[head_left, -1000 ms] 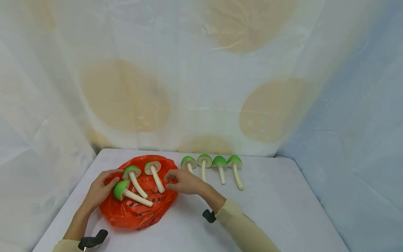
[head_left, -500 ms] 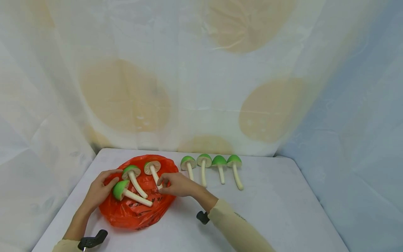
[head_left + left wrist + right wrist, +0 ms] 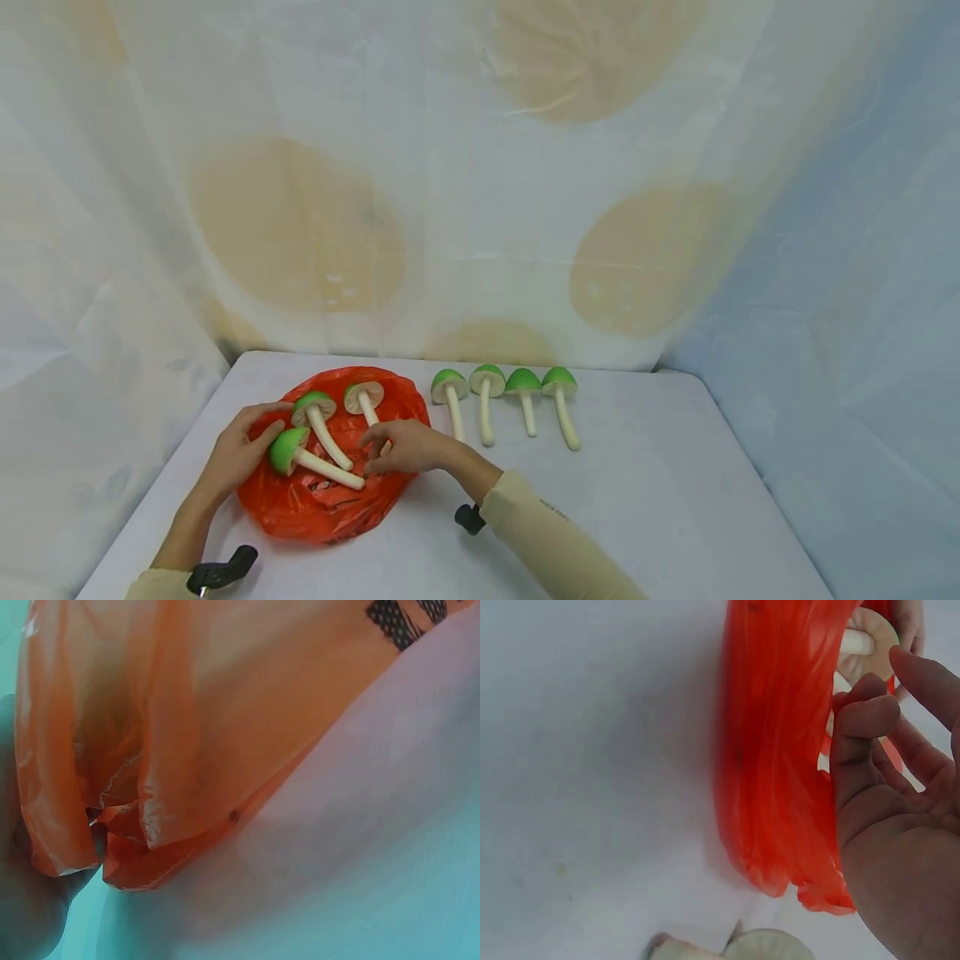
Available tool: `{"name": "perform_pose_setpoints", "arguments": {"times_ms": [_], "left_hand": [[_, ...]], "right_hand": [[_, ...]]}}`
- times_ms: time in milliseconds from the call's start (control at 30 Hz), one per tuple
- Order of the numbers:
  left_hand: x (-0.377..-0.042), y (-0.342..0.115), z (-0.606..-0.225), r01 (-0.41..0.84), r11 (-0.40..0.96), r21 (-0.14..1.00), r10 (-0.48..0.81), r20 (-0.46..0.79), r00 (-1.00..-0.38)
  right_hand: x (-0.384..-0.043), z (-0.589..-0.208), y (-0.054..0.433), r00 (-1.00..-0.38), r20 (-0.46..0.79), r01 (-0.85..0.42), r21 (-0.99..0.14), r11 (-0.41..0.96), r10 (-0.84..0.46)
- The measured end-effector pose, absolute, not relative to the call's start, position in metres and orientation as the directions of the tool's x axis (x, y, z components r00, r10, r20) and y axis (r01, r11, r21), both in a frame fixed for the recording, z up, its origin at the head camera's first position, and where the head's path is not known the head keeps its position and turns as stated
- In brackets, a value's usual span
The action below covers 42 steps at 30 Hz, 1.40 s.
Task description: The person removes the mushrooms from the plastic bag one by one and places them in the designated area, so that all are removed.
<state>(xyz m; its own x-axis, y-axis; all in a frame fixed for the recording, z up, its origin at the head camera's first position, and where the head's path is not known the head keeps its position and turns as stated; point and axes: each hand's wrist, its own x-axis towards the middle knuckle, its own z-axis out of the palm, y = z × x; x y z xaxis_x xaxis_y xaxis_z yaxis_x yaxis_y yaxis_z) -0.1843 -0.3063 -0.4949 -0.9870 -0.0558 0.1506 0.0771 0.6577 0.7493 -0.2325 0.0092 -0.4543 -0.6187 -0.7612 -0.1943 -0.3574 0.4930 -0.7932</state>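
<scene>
A red plastic bag [image 3: 300,517] sits on the left of the table with its top spread wide. Three toy mushrooms with green caps and white stems show in it: a front mushroom [image 3: 324,469], a middle mushroom [image 3: 318,421] and a back mushroom [image 3: 363,397]. My left hand [image 3: 238,446] rests at the bag's left rim, forefinger and thumb apart beside two of the caps. The right hand [image 3: 408,446] is over the bag's right side, fingers bent and thumb apart. It hides the lower stem of the back mushroom. In the right wrist view, the right fingers overlap the bag's rim.
Several more green-capped mushrooms [image 3: 487,408] lie in a row at the back, right of the bag. The white table [image 3: 637,500] extends to the right. Patterned curtains [image 3: 480,208] hang behind and on both sides.
My right hand has moved left and slightly nearer, from the bag's right edge to over its inside, now covering the back mushroom's lower stem. The left hand and the mushrooms have stayed put.
</scene>
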Motion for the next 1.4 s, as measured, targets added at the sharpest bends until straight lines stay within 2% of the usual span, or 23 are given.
{"name": "perform_pose_setpoints", "arguments": {"times_ms": [233,567,867,1400], "left_hand": [[-0.184,-0.306,-0.496,0.078,0.657,0.75,-0.057,0.153,-0.987],[-0.184,-0.306,-0.497,0.067,0.652,0.755,-0.059,0.138,-0.989],[-0.184,-0.308,-0.498,0.064,0.652,0.756,-0.06,0.135,-0.989],[-0.183,-0.308,-0.497,0.048,0.647,0.761,-0.067,0.12,-0.991]], "right_hand": [[-0.231,-0.465,0.005,-0.595,-0.196,-0.35,-0.809,0.471,-0.779],[-0.23,-0.472,0.003,-0.557,-0.287,-0.218,-0.855,0.471,-0.779],[-0.23,-0.475,-0.001,-0.515,-0.297,-0.181,-0.879,0.441,-0.804],[-0.224,-0.477,-0.008,-0.51,-0.285,-0.15,-0.899,0.411,-0.811]]}}
